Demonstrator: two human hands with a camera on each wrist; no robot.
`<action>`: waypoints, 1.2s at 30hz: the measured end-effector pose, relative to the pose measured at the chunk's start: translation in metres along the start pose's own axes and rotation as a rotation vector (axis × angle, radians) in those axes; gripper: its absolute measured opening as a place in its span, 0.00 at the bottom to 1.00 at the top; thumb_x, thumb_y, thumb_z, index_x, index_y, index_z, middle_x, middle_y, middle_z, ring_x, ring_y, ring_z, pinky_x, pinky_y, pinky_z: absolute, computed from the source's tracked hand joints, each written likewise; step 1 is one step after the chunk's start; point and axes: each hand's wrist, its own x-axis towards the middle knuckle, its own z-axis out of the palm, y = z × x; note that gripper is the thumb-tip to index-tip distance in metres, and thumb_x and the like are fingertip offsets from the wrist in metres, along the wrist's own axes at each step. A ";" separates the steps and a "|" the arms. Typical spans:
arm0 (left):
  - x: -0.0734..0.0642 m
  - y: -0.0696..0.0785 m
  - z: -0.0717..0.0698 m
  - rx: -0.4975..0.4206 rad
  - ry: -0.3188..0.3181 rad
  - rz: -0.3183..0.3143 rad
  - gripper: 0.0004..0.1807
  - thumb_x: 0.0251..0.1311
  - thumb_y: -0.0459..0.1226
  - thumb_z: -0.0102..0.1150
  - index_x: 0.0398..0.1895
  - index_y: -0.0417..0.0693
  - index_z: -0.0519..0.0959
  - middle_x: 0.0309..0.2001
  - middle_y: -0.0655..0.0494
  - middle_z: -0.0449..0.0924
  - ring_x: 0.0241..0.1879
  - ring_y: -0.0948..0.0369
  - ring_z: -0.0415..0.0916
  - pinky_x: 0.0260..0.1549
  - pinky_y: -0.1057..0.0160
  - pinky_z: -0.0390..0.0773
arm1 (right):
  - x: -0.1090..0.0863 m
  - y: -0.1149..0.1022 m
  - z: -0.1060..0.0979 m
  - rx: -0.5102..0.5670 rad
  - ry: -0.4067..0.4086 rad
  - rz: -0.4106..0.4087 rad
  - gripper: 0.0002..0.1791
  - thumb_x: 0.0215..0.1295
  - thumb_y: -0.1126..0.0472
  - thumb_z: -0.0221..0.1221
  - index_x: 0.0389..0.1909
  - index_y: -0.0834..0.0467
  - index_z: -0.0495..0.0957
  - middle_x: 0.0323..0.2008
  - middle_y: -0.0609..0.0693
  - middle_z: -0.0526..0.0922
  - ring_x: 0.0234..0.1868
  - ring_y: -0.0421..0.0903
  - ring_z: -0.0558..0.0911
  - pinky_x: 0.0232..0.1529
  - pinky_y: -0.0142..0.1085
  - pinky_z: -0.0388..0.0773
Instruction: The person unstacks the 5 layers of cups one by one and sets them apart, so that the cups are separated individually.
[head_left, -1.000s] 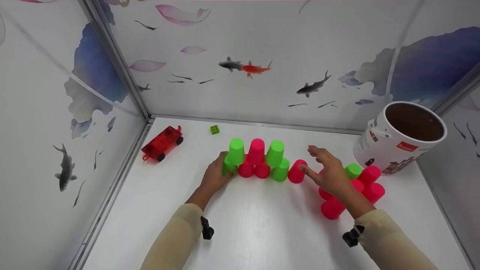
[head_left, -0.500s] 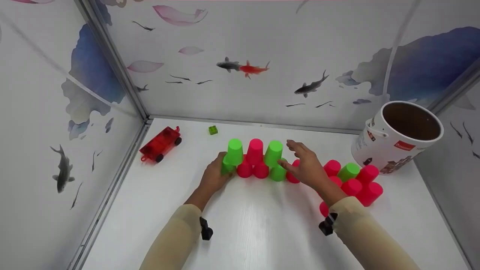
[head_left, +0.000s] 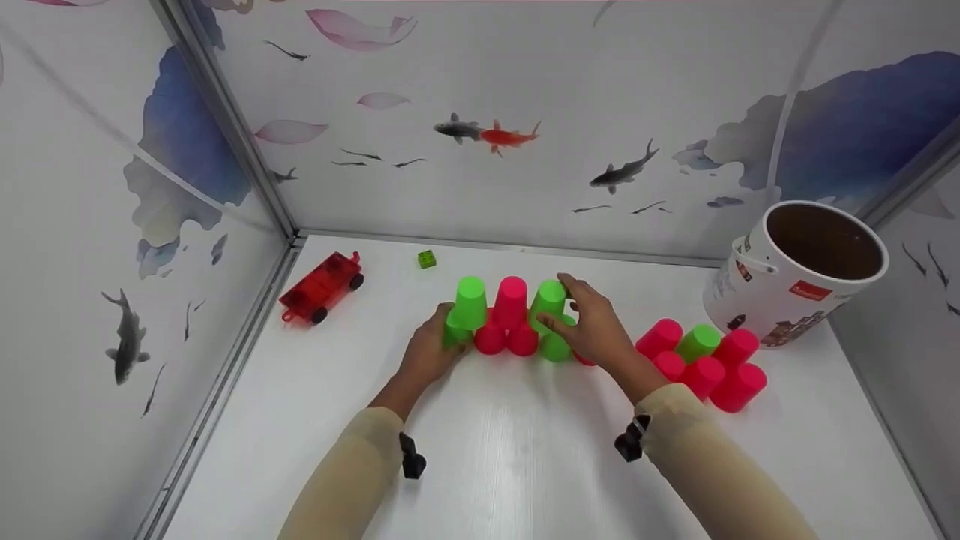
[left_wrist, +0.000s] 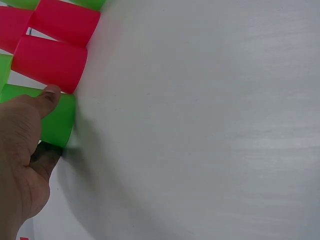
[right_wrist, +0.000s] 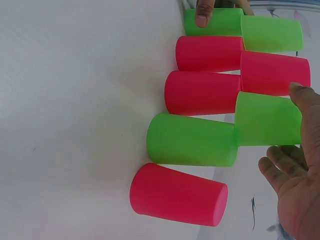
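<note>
A two-level row of plastic cups stands upside down on the white table. Its lower level has green cups at both ends and pink cups (head_left: 490, 339) between. A green, a pink (head_left: 511, 300) and another green cup stand on top. My left hand (head_left: 430, 351) grips the lower green cup (left_wrist: 58, 120) at the left end. At the right, my right hand (head_left: 592, 322) is curled round the upper green cup (right_wrist: 267, 119), thumb in front and fingers on its far right side. One separate pink cup (right_wrist: 179, 194) stands just beyond the lower right green cup, mostly hidden in the head view.
Several pink cups (head_left: 739, 386) and a green cup (head_left: 698, 343) stand clustered at the right. Behind them is a white bucket (head_left: 750, 292) with a handle. A red toy wagon (head_left: 322, 287) and a small green toy brick (head_left: 427, 259) lie at the back left.
My right hand has moved left from the loose pink cups to the upper right green cup and closed round it. The left hand has stayed at the left end.
</note>
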 end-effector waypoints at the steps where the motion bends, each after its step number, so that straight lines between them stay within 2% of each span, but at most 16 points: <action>1: 0.000 0.000 0.000 0.004 0.001 0.001 0.36 0.72 0.43 0.73 0.78 0.60 0.66 0.66 0.50 0.83 0.66 0.49 0.80 0.73 0.41 0.77 | 0.001 0.000 0.000 0.006 0.000 0.006 0.48 0.71 0.53 0.75 0.84 0.61 0.62 0.74 0.61 0.77 0.76 0.62 0.78 0.72 0.55 0.81; 8: 0.000 0.002 -0.001 0.005 0.000 -0.007 0.37 0.71 0.43 0.74 0.78 0.60 0.67 0.64 0.51 0.84 0.64 0.50 0.81 0.71 0.42 0.78 | 0.004 0.002 0.003 0.060 0.001 0.030 0.46 0.73 0.54 0.74 0.84 0.61 0.63 0.76 0.61 0.76 0.77 0.62 0.77 0.73 0.56 0.80; 18: 0.001 0.002 -0.001 0.006 0.005 -0.005 0.35 0.72 0.44 0.73 0.77 0.60 0.68 0.65 0.52 0.84 0.64 0.50 0.81 0.71 0.42 0.78 | 0.003 0.004 0.007 0.094 0.050 0.020 0.39 0.73 0.59 0.73 0.79 0.61 0.69 0.68 0.59 0.82 0.72 0.61 0.81 0.72 0.57 0.81; 32: 0.000 0.003 -0.001 0.012 -0.003 0.006 0.36 0.71 0.40 0.74 0.78 0.58 0.67 0.68 0.50 0.83 0.68 0.49 0.80 0.73 0.42 0.77 | -0.025 0.021 -0.033 0.079 0.132 -0.046 0.40 0.69 0.62 0.76 0.78 0.60 0.68 0.65 0.58 0.82 0.68 0.60 0.84 0.67 0.55 0.85; 36: 0.000 0.003 -0.001 0.017 -0.004 0.002 0.37 0.71 0.40 0.74 0.79 0.58 0.67 0.68 0.50 0.83 0.68 0.49 0.80 0.73 0.42 0.77 | -0.037 0.029 -0.046 0.034 0.156 -0.076 0.40 0.70 0.61 0.76 0.78 0.61 0.69 0.63 0.58 0.83 0.66 0.60 0.86 0.65 0.55 0.86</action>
